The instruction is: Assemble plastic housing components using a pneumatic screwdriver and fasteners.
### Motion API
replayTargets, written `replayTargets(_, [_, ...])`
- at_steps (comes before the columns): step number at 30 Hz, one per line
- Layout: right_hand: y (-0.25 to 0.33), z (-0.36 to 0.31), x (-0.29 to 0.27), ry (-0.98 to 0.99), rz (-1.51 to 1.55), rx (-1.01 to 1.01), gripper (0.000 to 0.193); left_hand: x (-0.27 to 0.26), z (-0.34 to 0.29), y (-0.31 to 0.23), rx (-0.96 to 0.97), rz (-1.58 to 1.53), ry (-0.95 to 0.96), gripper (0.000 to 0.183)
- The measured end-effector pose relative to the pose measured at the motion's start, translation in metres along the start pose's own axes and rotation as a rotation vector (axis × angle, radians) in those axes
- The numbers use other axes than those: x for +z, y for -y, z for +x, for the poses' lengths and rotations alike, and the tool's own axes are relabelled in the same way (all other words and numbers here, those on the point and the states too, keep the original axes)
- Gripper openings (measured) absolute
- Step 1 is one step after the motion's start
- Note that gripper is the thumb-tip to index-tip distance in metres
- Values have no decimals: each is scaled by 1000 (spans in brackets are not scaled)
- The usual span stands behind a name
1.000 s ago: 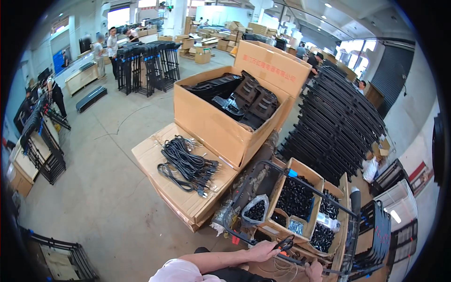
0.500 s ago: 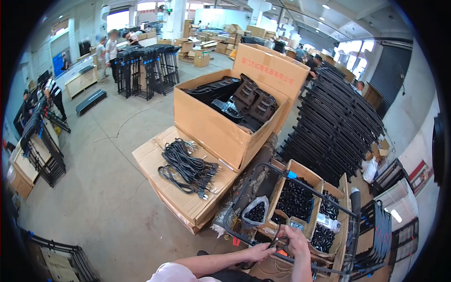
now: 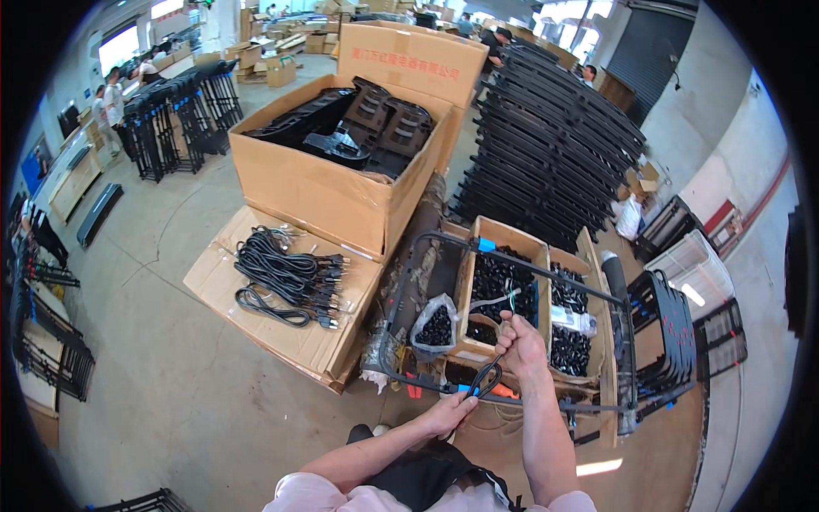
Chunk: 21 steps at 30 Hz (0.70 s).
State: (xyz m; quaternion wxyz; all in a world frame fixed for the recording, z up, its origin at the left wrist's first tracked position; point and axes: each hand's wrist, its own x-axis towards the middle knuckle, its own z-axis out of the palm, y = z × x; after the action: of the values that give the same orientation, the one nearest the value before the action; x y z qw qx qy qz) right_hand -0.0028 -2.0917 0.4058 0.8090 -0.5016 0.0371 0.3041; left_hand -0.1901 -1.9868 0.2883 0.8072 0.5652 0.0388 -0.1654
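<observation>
Both forearms come in from the near edge and meet over a black metal frame (image 3: 520,266). The right hand (image 3: 520,346) is raised, fingers curled shut on the upper end of a thin black cord loop (image 3: 486,375), while the left hand (image 3: 450,411) sits lower and nearer, pinching the loop's bottom end; the two hands are close but not touching, the loop stretched between them. Just beyond the right hand stand two open cardboard boxes (image 3: 503,282) side by side, both filled with small black parts, and a clear plastic bag (image 3: 437,324) of the same parts leans at their left. Farther left, one bundle of black cables (image 3: 286,275) lies on a flat carton (image 3: 281,328). Behind it a large open carton (image 3: 333,175) holds black moulded parts, with a closed carton (image 3: 414,60) beyond. To the far right a long stack of black frames (image 3: 554,145) leans in a row. The frame's crossbar runs between the hands and the boxes. Other people stand far left by a black rack (image 3: 175,115).
</observation>
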Motion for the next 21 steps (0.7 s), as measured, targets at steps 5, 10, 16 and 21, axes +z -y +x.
replayTargets(5, [2,12,-20,-252,10,-57,26,9,-12,-10,-21,100,50,37])
replayTargets(10, [29,41,-48,-453,73,-175,26,-4,-35,-36,1,131,95,38])
replayTargets(16, [42,62,-72,-488,112,-183,22,0,-69,-50,-221,-53,68,36])
replayTargets(21, [59,59,-70,-569,127,-250,20,-4,-94,-41,-288,101,48,36])
